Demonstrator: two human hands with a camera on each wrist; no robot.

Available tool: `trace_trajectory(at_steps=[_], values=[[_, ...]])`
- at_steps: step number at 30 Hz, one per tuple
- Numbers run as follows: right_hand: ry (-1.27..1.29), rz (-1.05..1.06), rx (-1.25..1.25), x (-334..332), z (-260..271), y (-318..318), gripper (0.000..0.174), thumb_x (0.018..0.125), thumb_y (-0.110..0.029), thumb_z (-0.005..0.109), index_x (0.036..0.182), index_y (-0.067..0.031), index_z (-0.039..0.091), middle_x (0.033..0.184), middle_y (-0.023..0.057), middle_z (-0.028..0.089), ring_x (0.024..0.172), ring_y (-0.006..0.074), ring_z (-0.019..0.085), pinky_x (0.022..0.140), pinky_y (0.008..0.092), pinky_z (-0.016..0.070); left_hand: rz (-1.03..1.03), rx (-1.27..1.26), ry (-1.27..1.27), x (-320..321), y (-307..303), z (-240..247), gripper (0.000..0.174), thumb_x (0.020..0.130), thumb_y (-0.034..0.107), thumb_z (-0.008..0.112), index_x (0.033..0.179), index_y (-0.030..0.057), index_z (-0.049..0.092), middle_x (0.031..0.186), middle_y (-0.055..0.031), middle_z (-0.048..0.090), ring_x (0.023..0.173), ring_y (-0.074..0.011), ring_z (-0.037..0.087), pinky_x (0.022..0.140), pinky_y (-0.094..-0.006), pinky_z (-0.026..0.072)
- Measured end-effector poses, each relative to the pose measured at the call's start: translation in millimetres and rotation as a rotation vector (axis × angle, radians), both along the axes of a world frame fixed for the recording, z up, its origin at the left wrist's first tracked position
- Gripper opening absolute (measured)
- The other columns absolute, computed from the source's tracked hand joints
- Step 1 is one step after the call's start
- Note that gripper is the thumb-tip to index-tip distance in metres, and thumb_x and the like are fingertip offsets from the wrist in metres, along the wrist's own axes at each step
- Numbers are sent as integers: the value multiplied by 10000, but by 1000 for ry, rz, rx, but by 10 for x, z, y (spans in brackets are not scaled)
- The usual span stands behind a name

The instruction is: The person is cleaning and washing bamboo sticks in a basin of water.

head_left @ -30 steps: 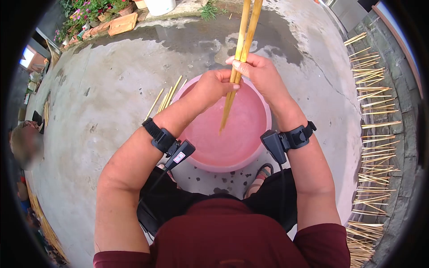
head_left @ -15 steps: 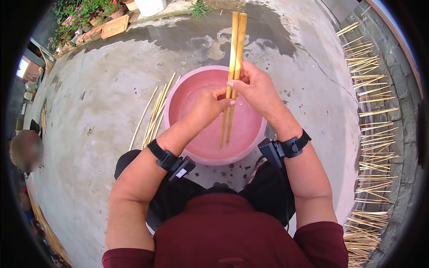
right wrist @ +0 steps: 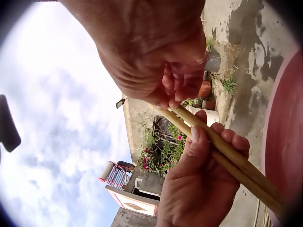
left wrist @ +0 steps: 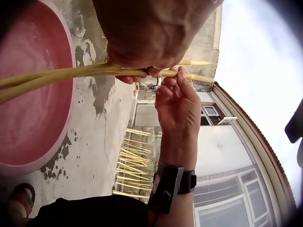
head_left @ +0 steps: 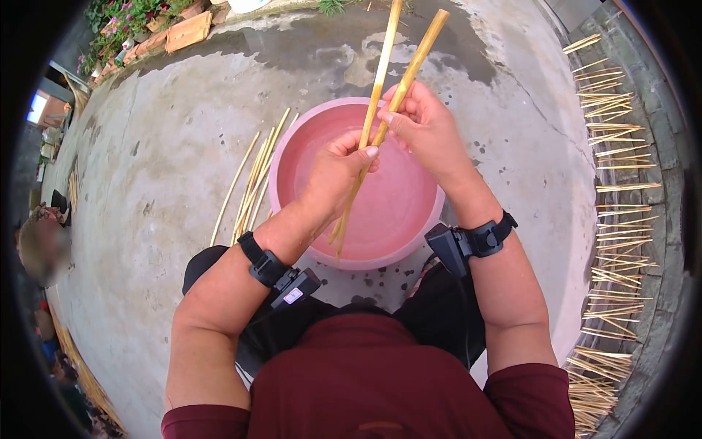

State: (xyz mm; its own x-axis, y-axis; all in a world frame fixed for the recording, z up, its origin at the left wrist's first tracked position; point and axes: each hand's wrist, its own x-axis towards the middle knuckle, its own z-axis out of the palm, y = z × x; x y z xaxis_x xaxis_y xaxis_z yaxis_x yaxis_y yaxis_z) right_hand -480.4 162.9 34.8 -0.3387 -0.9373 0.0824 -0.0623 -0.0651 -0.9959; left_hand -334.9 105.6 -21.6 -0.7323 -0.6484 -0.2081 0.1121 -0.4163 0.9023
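Observation:
Two long yellow sticks are held up over a pink basin [head_left: 387, 208]. My left hand [head_left: 338, 170] grips both near their lower part, thumb across them, and there they cross. Fingers and thumb of my right hand [head_left: 426, 126] pinch the right-hand stick [head_left: 425, 50] higher up. The left-hand stick [head_left: 385, 62] leans away from it, so the upper ends stand apart. In the right wrist view, the left hand [right wrist: 201, 182] wraps the sticks [right wrist: 232, 153] with its thumb on top. In the left wrist view, the lower ends run out over the basin.
More yellow sticks [head_left: 256, 179] lie on the concrete left of the basin. Along the right wall, rows of sticks [head_left: 618, 227] are spread out. Flower pots and a wooden board [head_left: 189, 31] stand at the back left. Another person sits at the far left.
The sticks, earlier side by side, now spread apart at their upper ends and cross at my left hand. Their lower ends have swung left. Both hands came lower, then the right rose slightly.

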Motion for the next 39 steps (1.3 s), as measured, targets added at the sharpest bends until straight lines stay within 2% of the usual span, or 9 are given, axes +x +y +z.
trace_trajectory(at_steps=[6, 9, 13, 21, 26, 29, 32, 35, 39], values=[[367, -196, -39, 42, -88, -85, 181, 892, -164, 564, 891, 8, 508, 694, 103, 601, 618, 139, 598, 538, 286, 455, -52, 114, 87, -36, 57, 34, 146, 915, 73, 535, 1040, 22, 591, 857, -49, 614, 765, -123, 590, 730, -271, 498], [366, -244, -26, 88, -3, -78, 228, 895, -206, 578, 869, 15, 528, 645, 115, 572, 582, 135, 579, 510, 296, 444, -94, 135, 116, -62, 111, 95, 149, 921, 83, 529, 1047, 21, 579, 877, -65, 620, 785, -145, 602, 743, -295, 510], [271, -205, -33, 2, -4, -113, 238, 877, -232, 621, 864, 1, 577, 652, 66, 574, 559, 103, 539, 486, 274, 431, -120, 140, 107, -67, 140, 129, 157, 924, 90, 532, 1062, 26, 567, 890, -79, 629, 806, -161, 612, 771, -307, 513], [-20, 36, 32, 6, -1, -47, 220, 851, -222, 655, 863, -5, 618, 679, 12, 583, 546, 48, 485, 463, 214, 393, -226, 11, 129, -115, -23, 155, 274, 965, 291, 476, 1029, 42, 571, 833, -73, 624, 766, -163, 604, 757, -305, 495], [32, -189, -45, -33, 27, -29, 206, 893, -238, 616, 844, -39, 597, 670, -20, 528, 512, 22, 382, 459, 186, 281, -327, -133, 132, -210, -44, 187, 207, 961, 217, 474, 993, 39, 576, 817, -69, 623, 743, -157, 603, 737, -293, 488], [-69, -347, -185, -255, 170, 23, 225, 908, -251, 587, 824, -43, 593, 646, -38, 472, 497, 24, 322, 448, 195, 225, -464, -190, -90, -195, 30, 80, 147, 941, 143, 492, 999, 31, 568, 830, -73, 624, 753, -156, 611, 755, -299, 495], [-101, -594, -289, -646, 193, 94, 233, 914, -271, 579, 832, -53, 585, 630, -45, 438, 503, 24, 318, 453, 193, 230, -611, -140, -163, -163, 120, -120, 115, 922, 100, 511, 994, 31, 567, 818, -70, 624, 763, -154, 620, 753, -295, 504], [-171, -553, -309, -646, 127, 177, 243, 909, -289, 588, 853, -53, 576, 635, -39, 446, 501, 24, 331, 439, 192, 239, -589, -104, -183, -129, 86, -44, 100, 921, 98, 510, 970, 35, 571, 794, -72, 621, 731, -156, 625, 713, -287, 517], [84, -129, 60, -284, -148, 86, 287, 894, -330, 604, 853, -49, 565, 635, -18, 501, 488, 25, 382, 406, 185, 257, -427, 36, -62, -105, 80, 34, 120, 921, 157, 538, 951, 46, 572, 701, -62, 594, 574, -148, 583, 558, -267, 490]])
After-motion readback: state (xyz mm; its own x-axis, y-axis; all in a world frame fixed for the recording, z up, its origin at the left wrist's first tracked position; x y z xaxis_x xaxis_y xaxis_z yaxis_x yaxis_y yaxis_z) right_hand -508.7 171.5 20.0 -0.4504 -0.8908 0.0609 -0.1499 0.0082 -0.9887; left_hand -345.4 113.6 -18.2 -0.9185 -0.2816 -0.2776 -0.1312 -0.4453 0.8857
